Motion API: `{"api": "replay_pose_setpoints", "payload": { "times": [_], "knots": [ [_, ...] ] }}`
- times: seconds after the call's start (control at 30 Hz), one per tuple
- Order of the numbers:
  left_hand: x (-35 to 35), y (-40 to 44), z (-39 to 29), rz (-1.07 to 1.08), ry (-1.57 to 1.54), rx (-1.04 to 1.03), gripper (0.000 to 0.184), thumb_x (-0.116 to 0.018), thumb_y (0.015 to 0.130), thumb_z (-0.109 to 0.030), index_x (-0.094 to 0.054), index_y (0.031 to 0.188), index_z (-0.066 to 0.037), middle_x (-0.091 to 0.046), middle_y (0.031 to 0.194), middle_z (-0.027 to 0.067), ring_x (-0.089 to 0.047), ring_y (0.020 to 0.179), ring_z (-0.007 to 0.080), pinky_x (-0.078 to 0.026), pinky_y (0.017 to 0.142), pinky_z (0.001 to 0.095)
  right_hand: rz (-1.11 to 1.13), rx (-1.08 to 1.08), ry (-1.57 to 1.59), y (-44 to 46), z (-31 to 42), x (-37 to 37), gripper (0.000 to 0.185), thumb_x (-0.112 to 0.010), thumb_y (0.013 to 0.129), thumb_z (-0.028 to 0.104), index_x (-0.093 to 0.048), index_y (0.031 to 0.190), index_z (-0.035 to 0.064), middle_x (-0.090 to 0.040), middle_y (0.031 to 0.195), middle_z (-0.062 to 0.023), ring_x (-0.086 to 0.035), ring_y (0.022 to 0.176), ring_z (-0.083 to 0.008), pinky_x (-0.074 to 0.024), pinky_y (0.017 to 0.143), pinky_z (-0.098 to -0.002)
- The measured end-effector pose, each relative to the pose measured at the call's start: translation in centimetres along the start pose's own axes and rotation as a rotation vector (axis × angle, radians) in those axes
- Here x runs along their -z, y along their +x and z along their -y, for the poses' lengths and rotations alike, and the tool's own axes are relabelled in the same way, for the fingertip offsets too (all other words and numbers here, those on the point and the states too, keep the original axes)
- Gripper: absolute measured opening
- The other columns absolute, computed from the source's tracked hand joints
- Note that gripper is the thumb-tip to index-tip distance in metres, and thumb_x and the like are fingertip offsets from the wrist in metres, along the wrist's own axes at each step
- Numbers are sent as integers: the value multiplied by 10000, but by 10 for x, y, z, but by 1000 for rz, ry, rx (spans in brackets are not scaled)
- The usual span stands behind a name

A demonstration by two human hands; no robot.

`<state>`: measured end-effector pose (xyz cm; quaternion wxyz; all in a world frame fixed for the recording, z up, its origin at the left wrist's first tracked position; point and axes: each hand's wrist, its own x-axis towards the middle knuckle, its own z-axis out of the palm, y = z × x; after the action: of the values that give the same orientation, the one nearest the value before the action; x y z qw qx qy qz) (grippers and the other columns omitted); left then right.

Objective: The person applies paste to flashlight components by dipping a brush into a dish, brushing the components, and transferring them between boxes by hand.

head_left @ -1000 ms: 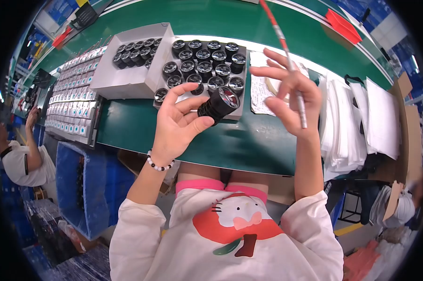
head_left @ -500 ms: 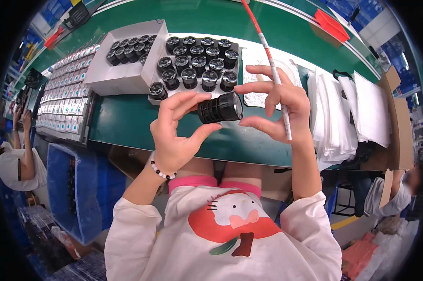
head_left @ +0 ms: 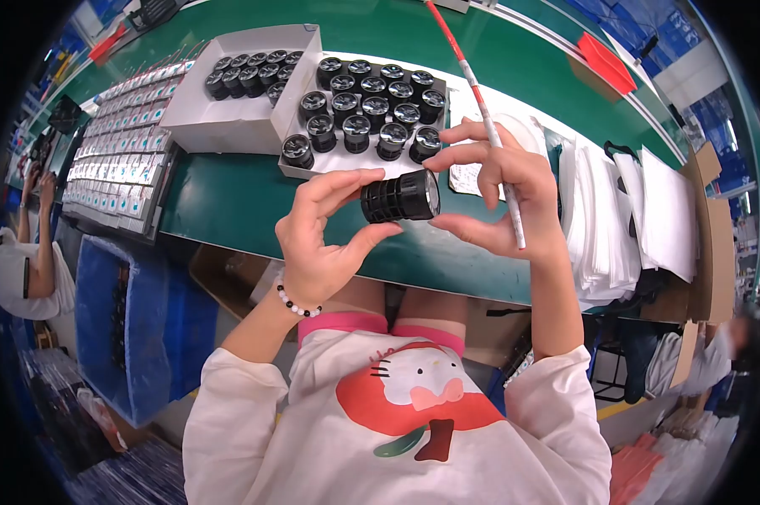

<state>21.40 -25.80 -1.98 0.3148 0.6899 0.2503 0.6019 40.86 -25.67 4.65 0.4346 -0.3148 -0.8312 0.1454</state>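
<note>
My left hand [head_left: 321, 240] pinches a black ribbed cylinder [head_left: 394, 199], shaped like a lens barrel, between thumb and fingers. It lies on its side above the table's front part, its glassy end facing right. My right hand [head_left: 515, 189] has its thumb and index fingertips at the rim of that glassy end; whether they press on it I cannot tell. A long, thin red-and-white pen-like stick [head_left: 485, 109] is tucked in the right hand, slanting up and left. Behind the hands, several similar black cylinders [head_left: 356, 133] stand upright with glassy tops on a white tray [head_left: 294, 172].
A white box [head_left: 220, 135] holds more black cylinders. Left of it stand rows of small white pieces with red wires [head_left: 119, 143]. Stacked white sheets [head_left: 599, 219] and a cardboard box [head_left: 717, 244] are at the right. A blue bin [head_left: 111, 337] stands below the table's left side.
The view has shifted slightly, so the tray and box appear farther right. The barrel has turned a little and shows less of its glassy face. Both hands keep their hold.
</note>
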Motion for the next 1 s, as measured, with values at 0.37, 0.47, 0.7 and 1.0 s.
{"api": "replay_pose_setpoints", "payload": {
  "times": [0.37,0.47,0.7,1.0],
  "knots": [
    [11,-20,37,-253,-146,14,452,-706,625,-30,-414,968,13,-529,998,180,-536,937,237,-458,800,314,185,-54,9,31,-6,-29,430,-746,508,60,-319,546,98,-620,860,-83,-471,1013,-290,-378,811,-368],
    [15,-21,44,-263,-170,21,450,-705,626,-29,-416,968,11,-526,1001,181,-535,938,232,-460,799,309,219,-67,-29,40,-6,-34,396,-730,505,39,-339,551,85,-609,821,-76,-475,996,-282,-404,741,-350],
    [29,-18,58,-305,-122,39,480,-718,638,-127,-416,984,14,-508,1045,219,-514,970,236,-447,777,287,219,-34,-43,62,-22,-44,341,-705,487,14,-376,569,55,-572,731,-73,-499,888,-257,-436,641,-327],
    [60,-46,83,-458,107,64,188,-373,855,-121,-378,994,6,-492,1061,263,-514,863,199,-434,696,263,402,50,-211,85,-66,-76,278,-685,493,54,-426,595,35,-486,607,-91,-474,751,-288,-415,608,-351]
  ]
}}
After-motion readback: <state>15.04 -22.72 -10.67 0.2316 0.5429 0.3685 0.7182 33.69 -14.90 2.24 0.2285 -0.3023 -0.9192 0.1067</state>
